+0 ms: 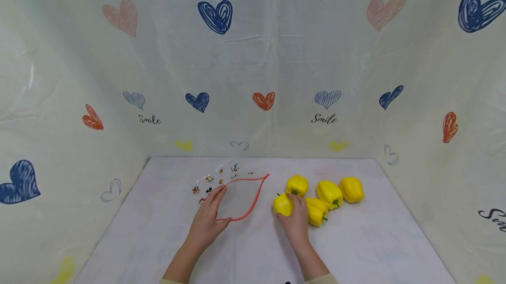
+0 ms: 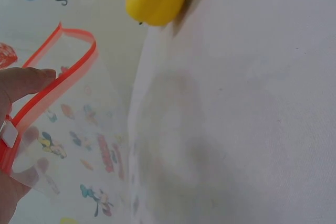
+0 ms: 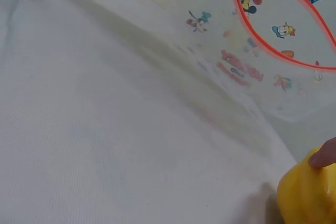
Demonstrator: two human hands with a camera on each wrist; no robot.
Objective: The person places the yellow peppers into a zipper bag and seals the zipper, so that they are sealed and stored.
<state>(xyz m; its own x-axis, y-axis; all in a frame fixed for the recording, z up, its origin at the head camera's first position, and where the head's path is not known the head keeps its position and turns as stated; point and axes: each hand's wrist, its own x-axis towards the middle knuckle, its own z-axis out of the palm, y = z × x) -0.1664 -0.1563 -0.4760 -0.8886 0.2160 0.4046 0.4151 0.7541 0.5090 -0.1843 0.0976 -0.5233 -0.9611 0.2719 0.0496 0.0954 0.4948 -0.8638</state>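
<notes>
A clear zip bag (image 1: pixel 253 205) with a red-edged mouth and cartoon prints is held by my left hand (image 1: pixel 206 221) at its near side. Its mouth gapes wide, facing me in the head view. In the left wrist view the thumb (image 2: pixel 32 81) presses on the red strip (image 2: pixel 79 69), with fingers behind the clear film and a white slider (image 2: pixel 9 134) beside them. To the right of the bag, my right hand (image 1: pixel 296 223) grips a yellow bell pepper (image 1: pixel 282 205). That pepper also shows at the lower right of the right wrist view, a fingertip on its side.
Several more yellow bell peppers lie to the right: one behind the held one (image 1: pixel 297 183), another close beside my right hand (image 1: pixel 316 212), and others farther right (image 1: pixel 329 194). The white-covered table (image 1: pixel 356 244) is bordered by hanging sheets (image 1: pixel 253 64) with printed hearts.
</notes>
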